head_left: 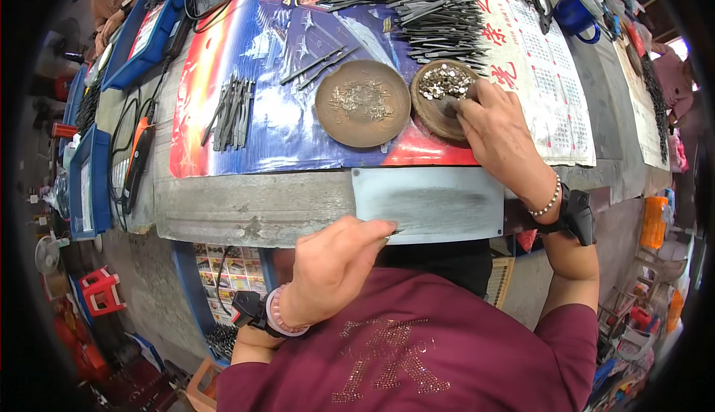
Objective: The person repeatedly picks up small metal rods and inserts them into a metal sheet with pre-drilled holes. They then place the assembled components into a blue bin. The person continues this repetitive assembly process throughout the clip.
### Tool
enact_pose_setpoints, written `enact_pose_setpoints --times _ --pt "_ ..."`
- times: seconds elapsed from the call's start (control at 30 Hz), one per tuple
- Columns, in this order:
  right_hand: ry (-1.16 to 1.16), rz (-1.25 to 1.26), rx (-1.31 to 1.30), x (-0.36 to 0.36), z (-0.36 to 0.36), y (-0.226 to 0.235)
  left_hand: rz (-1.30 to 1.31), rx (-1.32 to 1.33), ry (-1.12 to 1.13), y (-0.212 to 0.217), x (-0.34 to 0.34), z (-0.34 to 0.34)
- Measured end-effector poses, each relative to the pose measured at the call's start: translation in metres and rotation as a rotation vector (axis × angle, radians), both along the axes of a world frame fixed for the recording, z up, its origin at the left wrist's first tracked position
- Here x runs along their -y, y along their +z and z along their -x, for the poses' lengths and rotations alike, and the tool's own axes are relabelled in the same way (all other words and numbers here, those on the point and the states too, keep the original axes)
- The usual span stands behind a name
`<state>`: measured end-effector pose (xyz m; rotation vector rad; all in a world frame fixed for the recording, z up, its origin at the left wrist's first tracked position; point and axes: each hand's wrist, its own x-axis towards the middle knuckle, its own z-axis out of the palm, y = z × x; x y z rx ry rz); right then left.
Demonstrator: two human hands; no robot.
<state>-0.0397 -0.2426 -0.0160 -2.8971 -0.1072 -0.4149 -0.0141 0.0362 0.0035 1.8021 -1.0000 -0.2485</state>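
My left hand (335, 267) is held in front of the table edge, thumb and forefinger pinched together. A tiny dark tip shows past the fingertips, too small to name. My right hand (500, 130) reaches into a round brown dish (434, 118) of small shiny metal discs (445, 82). Its fingers are closed at the discs, and whatever is between them is hidden. Left of that dish stands a wider brown plate (339, 130) with many thin metal pins (365, 101) scattered on it. A pale blue-grey plate (428, 207) with dark smudges lies at the table edge between my hands.
Dark slim metal pieces (439, 17) are heaped at the back on a printed poster sheet (287, 140). A smaller bundle of them (233, 118) lies left. Blue bins (91, 181) and an orange-black corded tool (136, 155) are far left; a blue mug (575, 13) stands back right.
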Motion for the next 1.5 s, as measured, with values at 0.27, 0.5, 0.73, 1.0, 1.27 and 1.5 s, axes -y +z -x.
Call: enact_pose_setpoints --times 0.27,0.5,0.73,1.0,1.27,1.5 --pt "0.077 -0.196 -0.054 -0.003 0.008 0.004 0.047 -0.178 0.049 -0.005 -0.001 0.002" --pt "0.061 -0.205 -0.071 -0.006 0.008 0.01 0.067 -0.443 0.066 -0.005 -0.003 0.006" --pt "0.159 -0.757 -0.054 -0.054 0.052 0.022 0.224 -0.928 0.127 -0.013 0.006 0.015" --pt "0.065 -1.171 0.027 -0.086 0.064 -0.004 0.353 -1.086 0.062 -0.027 0.021 0.025" --pt "0.077 -1.059 0.102 -0.091 0.069 -0.007 0.408 -1.114 0.052 -0.031 0.023 0.036" --pt "0.057 -1.013 0.188 -0.094 0.071 -0.007 0.423 -1.038 -0.017 -0.03 0.023 0.039"
